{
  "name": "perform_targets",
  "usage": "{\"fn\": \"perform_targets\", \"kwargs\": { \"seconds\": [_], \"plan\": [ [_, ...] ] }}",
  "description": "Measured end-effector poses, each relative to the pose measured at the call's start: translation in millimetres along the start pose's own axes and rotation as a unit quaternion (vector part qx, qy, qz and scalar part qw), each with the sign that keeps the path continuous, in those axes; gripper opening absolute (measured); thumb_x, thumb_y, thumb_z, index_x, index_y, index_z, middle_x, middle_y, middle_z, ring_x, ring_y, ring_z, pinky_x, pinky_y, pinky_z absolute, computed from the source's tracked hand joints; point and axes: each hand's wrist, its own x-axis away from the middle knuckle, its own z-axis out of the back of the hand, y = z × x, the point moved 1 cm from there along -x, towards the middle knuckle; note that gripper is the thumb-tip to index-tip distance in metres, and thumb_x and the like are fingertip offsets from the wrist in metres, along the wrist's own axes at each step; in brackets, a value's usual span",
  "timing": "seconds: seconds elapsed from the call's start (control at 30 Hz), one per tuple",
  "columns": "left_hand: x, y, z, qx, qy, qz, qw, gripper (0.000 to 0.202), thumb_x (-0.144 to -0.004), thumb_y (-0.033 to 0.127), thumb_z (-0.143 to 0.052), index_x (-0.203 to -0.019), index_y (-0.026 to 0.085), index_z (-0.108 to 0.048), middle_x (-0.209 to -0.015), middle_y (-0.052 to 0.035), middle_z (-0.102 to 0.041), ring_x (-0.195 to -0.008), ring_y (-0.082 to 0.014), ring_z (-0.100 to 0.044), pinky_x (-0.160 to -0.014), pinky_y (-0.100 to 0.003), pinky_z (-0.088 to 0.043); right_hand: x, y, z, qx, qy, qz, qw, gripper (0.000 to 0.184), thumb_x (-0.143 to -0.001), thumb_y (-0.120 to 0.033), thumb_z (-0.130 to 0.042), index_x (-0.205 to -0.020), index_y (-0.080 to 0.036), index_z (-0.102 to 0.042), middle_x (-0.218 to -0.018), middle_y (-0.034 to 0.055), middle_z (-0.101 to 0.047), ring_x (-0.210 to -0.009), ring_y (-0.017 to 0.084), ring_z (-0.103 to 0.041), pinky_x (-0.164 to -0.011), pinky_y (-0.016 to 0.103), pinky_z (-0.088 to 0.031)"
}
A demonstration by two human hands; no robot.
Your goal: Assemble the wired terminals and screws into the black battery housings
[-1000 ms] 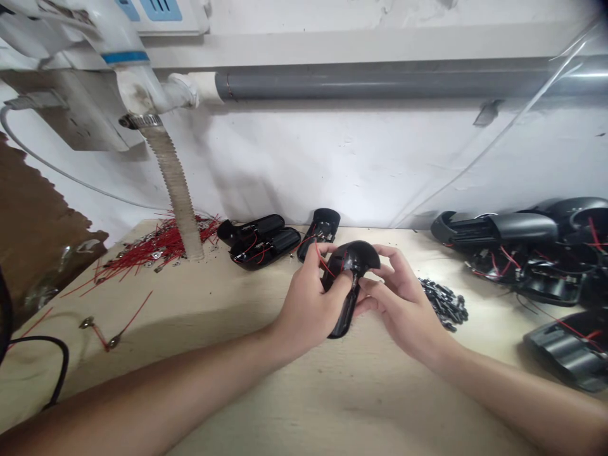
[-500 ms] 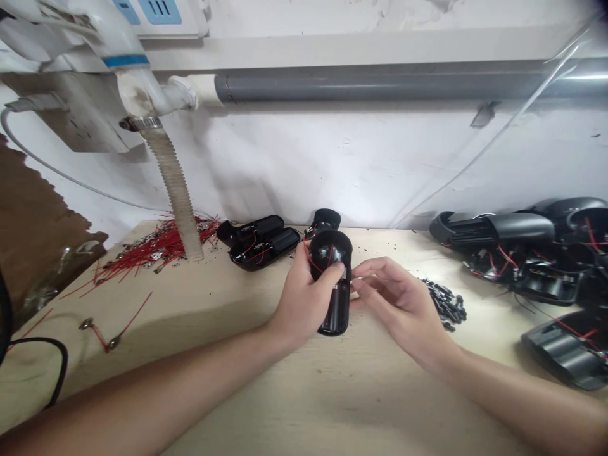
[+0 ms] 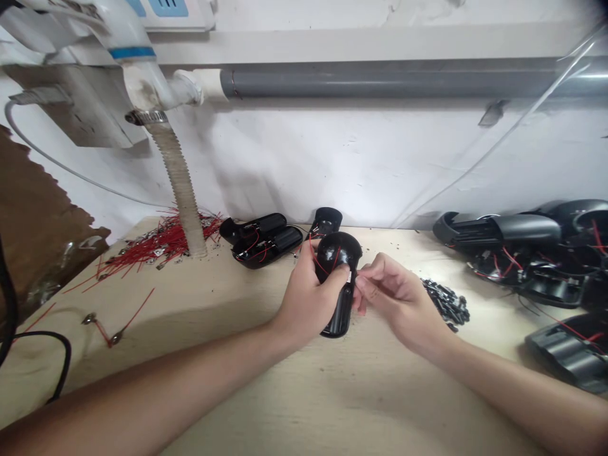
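Wooden bench w/ finished black shells piled at right, red wires at left, small black parts just right of the hands. Left hand wrapped tight round a black casing, held over bench centre, thin red wire across it. Right hand in narrow pinch at casing's side, can't tell if holding anything.

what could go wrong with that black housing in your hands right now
The thin red wires looping out of the black plastic housing could snag or get pinched. The housing rests mainly in the left hand, so it might slip. The right hand is close to the loose pile of small black parts, which could get knocked.
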Motion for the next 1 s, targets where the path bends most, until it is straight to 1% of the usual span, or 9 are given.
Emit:
{"fn": "perform_targets", "kwargs": {
  "seconds": [0.07, 0.2, 0.4, 0.6, 0.7, 0.77, 0.87, 0.93, 1.0],
  "plan": [
    [0.2, 0.6, -0.8, 0.014, -0.003, 0.006, 1.000, 0.028, -0.093, 0.027, -0.072, -0.112, 0.022, -0.052, -0.104, -0.0039, -0.068, -0.089, -0.0196, -0.070, -0.078, -0.034, -0.057, 0.7, -0.1, -0.4, 0.006, 0.000, -0.003, 1.000, 0.024, -0.104, -0.033, -0.071, -0.089, -0.019, -0.058, -0.074, 0.0001, -0.072, -0.065, 0.009, -0.068, -0.061, 0.020, -0.058],
    [1.4, 4.4, -1.8, 0.032, -0.005, 0.018, 0.999, 0.026, -0.093, 0.026, -0.070, -0.109, 0.021, -0.050, -0.094, 0.0007, -0.064, -0.070, -0.0129, -0.064, -0.063, -0.028, -0.054, 2.2, -0.4, -1.8, 0.013, 0.001, -0.008, 1.000, 0.026, -0.104, -0.034, -0.071, -0.089, -0.019, -0.057, -0.074, 0.0011, -0.072, -0.066, 0.010, -0.067, -0.061, 0.020, -0.057],
    [2.5, 5.9, -1.8, 0.050, -0.009, 0.025, 0.998, 0.026, -0.092, 0.024, -0.070, -0.109, 0.021, -0.051, -0.094, 0.0009, -0.063, -0.064, -0.0109, -0.064, -0.059, -0.026, -0.054, 2.1, -1.0, -2.3, 0.014, -0.004, -0.004, 1.000, 0.026, -0.104, -0.035, -0.071, -0.089, -0.019, -0.056, -0.074, 0.0011, -0.071, -0.066, 0.010, -0.067, -0.062, 0.020, -0.057],
    [0.2, 2.3, -1.6, 0.061, -0.006, 0.039, 0.997, 0.029, -0.092, 0.026, -0.071, -0.112, 0.022, -0.051, -0.098, -0.0006, -0.065, -0.069, -0.0133, -0.065, -0.061, -0.029, -0.054, 1.8, -2.3, -1.4, 0.009, -0.008, -0.004, 1.000, 0.023, -0.103, -0.031, -0.073, -0.091, -0.019, -0.058, -0.074, 0.0000, -0.070, -0.066, 0.008, -0.067, -0.062, 0.018, -0.058],
    [-1.8, 3.2, 0.0, 0.013, 0.026, 0.016, 0.999, 0.024, -0.093, 0.025, -0.069, -0.112, 0.021, -0.055, -0.101, -0.0010, -0.067, -0.087, -0.0166, -0.067, -0.078, -0.031, -0.055, 3.0, -0.7, -2.3, 0.017, -0.004, -0.003, 1.000, 0.018, -0.102, -0.030, -0.074, -0.099, -0.019, -0.061, -0.083, 0.0013, -0.071, -0.073, 0.009, -0.069, -0.067, 0.018, -0.059],
    [-2.4, 3.8, 1.2, -0.025, 0.038, -0.003, 0.999, 0.022, -0.094, 0.025, -0.069, -0.113, 0.021, -0.057, -0.105, -0.0017, -0.068, -0.099, -0.0183, -0.066, -0.089, -0.032, -0.053, 3.9, 0.9, -3.9, 0.011, 0.004, -0.009, 1.000, 0.018, -0.102, -0.032, -0.074, -0.108, -0.020, -0.061, -0.092, 0.0025, -0.072, -0.079, 0.011, -0.071, -0.071, 0.022, -0.062],
    [-1.6, 2.7, 2.1, -0.051, 0.028, -0.009, 0.998, 0.022, -0.096, 0.027, -0.068, -0.115, 0.021, -0.058, -0.109, -0.0029, -0.070, -0.103, -0.0200, -0.066, -0.092, -0.034, -0.052, 4.3, 1.4, -6.6, -0.026, 0.008, -0.032, 0.999, 0.036, -0.100, -0.035, -0.075, -0.127, -0.027, -0.053, -0.091, -0.0018, -0.067, -0.076, 0.013, -0.071, -0.070, 0.028, -0.065],
    [0.2, 1.3, 1.7, -0.055, 0.010, -0.011, 0.998, 0.021, -0.098, 0.031, -0.067, -0.115, 0.022, -0.059, -0.108, -0.0033, -0.070, -0.101, -0.0209, -0.067, -0.088, -0.034, -0.053, 3.8, 0.1, -7.4, -0.037, 0.001, -0.057, 0.998, 0.051, -0.098, -0.037, -0.077, -0.137, -0.031, -0.045, -0.089, -0.0038, -0.064, -0.072, 0.014, -0.071, -0.069, 0.031, -0.065],
    [3.1, 0.1, 0.1, -0.039, -0.019, -0.005, 0.999, 0.023, -0.100, 0.038, -0.066, -0.116, 0.023, -0.059, -0.106, -0.0038, -0.070, -0.097, -0.0214, -0.068, -0.083, -0.035, -0.055, 2.9, -1.2, -6.3, -0.037, 0.005, -0.083, 0.996, 0.057, -0.096, -0.037, -0.078, -0.141, -0.031, -0.044, -0.088, -0.0035, -0.064, -0.072, 0.015, -0.070, -0.069, 0.031, -0.064]
  ]
}}
